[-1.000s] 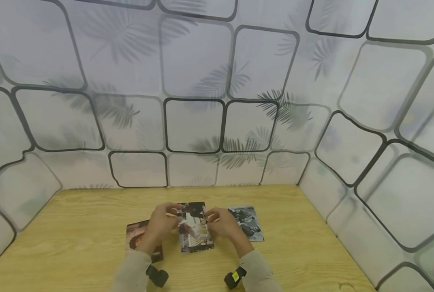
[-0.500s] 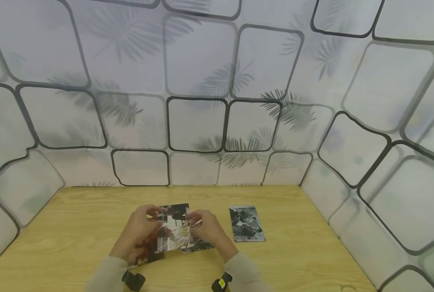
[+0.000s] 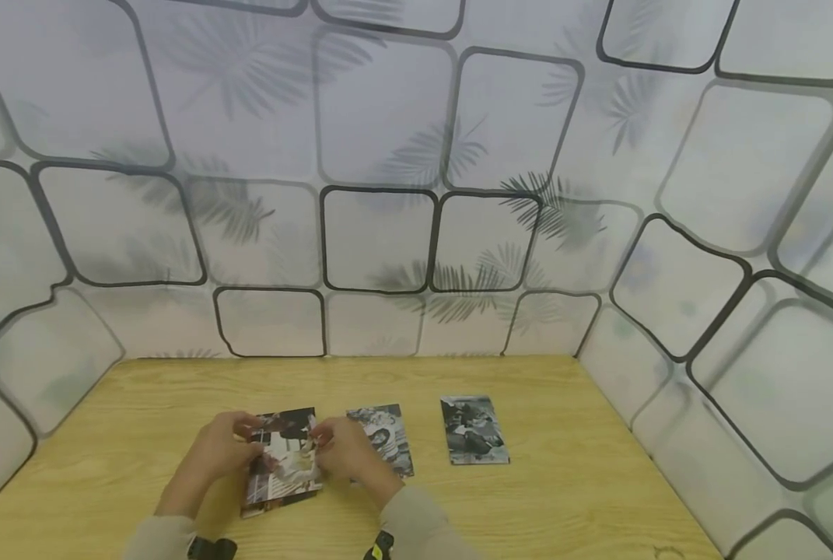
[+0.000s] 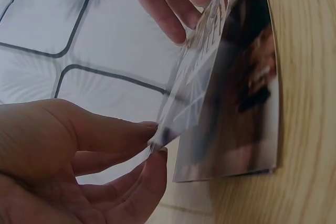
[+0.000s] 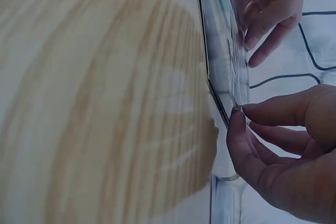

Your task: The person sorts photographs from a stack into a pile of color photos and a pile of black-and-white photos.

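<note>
Both hands hold one glossy photo print at the left of the table. My left hand pinches its left edge between thumb and fingers, and my right hand pinches the right edge. In the left wrist view the print is tilted above another photo with reddish-brown tones, which lies on the wood. The right wrist view shows a narrow gap between the held print and what lies below. A black-and-white photo lies just right of my right hand, partly covered by it.
Further right lies another black-and-white photo, apart from the middle one. The light wooden table runs back to a pale curtain with dark rounded outlines and leaf shapes, which also hangs at the sides.
Both hands have lifted the print from the middle and carried it left, over the reddish-brown photo. The black-and-white photo that was under it in the middle now shows.
</note>
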The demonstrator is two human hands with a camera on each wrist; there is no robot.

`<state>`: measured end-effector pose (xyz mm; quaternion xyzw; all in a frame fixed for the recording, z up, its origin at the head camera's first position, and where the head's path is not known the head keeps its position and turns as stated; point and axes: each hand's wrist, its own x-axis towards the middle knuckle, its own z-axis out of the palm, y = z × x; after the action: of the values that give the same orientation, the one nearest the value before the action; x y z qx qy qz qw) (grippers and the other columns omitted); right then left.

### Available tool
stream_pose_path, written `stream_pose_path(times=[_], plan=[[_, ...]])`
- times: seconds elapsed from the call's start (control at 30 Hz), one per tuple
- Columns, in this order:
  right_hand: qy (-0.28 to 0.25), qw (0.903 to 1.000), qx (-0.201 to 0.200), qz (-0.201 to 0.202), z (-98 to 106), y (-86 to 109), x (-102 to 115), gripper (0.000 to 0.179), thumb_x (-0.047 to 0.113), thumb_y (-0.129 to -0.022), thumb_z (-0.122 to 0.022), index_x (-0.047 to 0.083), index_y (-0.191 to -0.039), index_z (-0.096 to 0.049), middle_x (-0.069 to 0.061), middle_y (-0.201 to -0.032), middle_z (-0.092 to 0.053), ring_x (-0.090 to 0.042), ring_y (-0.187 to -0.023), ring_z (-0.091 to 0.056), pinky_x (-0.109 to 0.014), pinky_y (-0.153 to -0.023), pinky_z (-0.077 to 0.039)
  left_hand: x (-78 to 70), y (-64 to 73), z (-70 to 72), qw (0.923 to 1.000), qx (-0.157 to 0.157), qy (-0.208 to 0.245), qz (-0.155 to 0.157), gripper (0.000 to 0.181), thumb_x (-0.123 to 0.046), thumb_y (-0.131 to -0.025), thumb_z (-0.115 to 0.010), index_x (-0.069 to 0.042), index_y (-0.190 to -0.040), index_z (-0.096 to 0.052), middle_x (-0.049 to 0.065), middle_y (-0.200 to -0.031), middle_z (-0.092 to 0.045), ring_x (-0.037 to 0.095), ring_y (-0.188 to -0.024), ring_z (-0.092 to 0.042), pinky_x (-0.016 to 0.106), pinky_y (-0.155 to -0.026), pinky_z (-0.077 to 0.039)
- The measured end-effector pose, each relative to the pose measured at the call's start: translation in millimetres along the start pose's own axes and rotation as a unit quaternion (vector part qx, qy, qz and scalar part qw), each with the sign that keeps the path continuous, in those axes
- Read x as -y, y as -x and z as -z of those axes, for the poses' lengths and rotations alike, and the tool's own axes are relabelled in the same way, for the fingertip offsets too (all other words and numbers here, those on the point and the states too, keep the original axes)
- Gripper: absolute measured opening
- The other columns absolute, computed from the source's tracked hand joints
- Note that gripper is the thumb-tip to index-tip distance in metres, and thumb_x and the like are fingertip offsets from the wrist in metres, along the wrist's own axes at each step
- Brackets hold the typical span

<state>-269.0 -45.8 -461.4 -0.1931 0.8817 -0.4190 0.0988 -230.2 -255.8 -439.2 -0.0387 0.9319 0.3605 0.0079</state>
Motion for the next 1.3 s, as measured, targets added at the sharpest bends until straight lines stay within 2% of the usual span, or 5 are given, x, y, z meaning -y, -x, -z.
stream_pose_path(times=[0.33, 0.67, 0.97, 1.13, 1.3], plan=[[0.030, 0.9995, 0.007, 0.008, -10.6, -8.0, 5.5, 0.038, -0.004, -0.070, -0.067, 0.011, -0.105, -0.070, 0.000, -0.094, -0.068, -0.009, -0.080, -0.062, -0.020, -0.067, -0.052, 1.3, 2.2, 6.6, 0.9995, 0.019, -0.021, 0.010, 0.044, -0.006, -0.074, -0.073, 0.006, -0.115, -0.060, 0.031, -0.106, -0.063, 0.041, -0.094, -0.062, 0.050, -0.077, -0.054], [0.043, 0.9988, 0.018, -0.016, -11.9, -6.2, 7.2, 0.037, -0.004, -0.072, -0.065, 0.012, -0.105, -0.070, 0.002, -0.096, -0.068, -0.010, -0.087, -0.062, -0.022, -0.073, -0.053, 7.4, 1.1, 2.5, 0.9985, 0.039, -0.023, 0.031, 0.045, -0.009, -0.073, -0.075, 0.006, -0.112, -0.059, 0.025, -0.100, -0.065, 0.031, -0.086, -0.064, 0.044, -0.071, -0.055], [0.051, 0.9981, 0.027, -0.022, -9.9, -1.8, 10.5, 0.030, 0.003, -0.077, -0.066, 0.014, -0.105, -0.070, 0.003, -0.100, -0.068, -0.011, -0.092, -0.063, -0.024, -0.077, -0.054, 8.1, 4.8, 4.1, 0.9983, 0.052, -0.010, 0.024, 0.040, -0.015, -0.084, -0.066, 0.008, -0.114, -0.056, 0.031, -0.104, -0.063, 0.028, -0.081, -0.066, 0.039, -0.066, -0.057], [0.036, 0.9988, 0.032, -0.009, 6.9, 3.7, 3.3, 0.027, 0.010, -0.085, -0.065, 0.012, -0.111, -0.068, 0.001, -0.099, -0.066, -0.010, -0.082, -0.063, -0.024, -0.068, -0.053, 0.5, 5.8, 2.5, 0.9990, 0.031, -0.031, 0.010, 0.038, -0.015, -0.086, -0.063, 0.009, -0.114, -0.056, 0.031, -0.103, -0.062, 0.024, -0.072, -0.064, 0.037, -0.061, -0.056], [-0.054, 0.9978, 0.038, -0.003, 46.3, 8.6, -6.6, 0.030, 0.009, -0.090, -0.060, 0.004, -0.119, -0.062, -0.008, -0.105, -0.063, -0.018, -0.076, -0.067, -0.029, -0.064, -0.057, -20.5, 1.1, -11.7, 0.9994, 0.001, -0.021, -0.026, 0.033, -0.013, -0.087, -0.064, 0.005, -0.114, -0.059, 0.025, -0.104, -0.064, 0.033, -0.090, -0.063, 0.042, -0.069, -0.055]])
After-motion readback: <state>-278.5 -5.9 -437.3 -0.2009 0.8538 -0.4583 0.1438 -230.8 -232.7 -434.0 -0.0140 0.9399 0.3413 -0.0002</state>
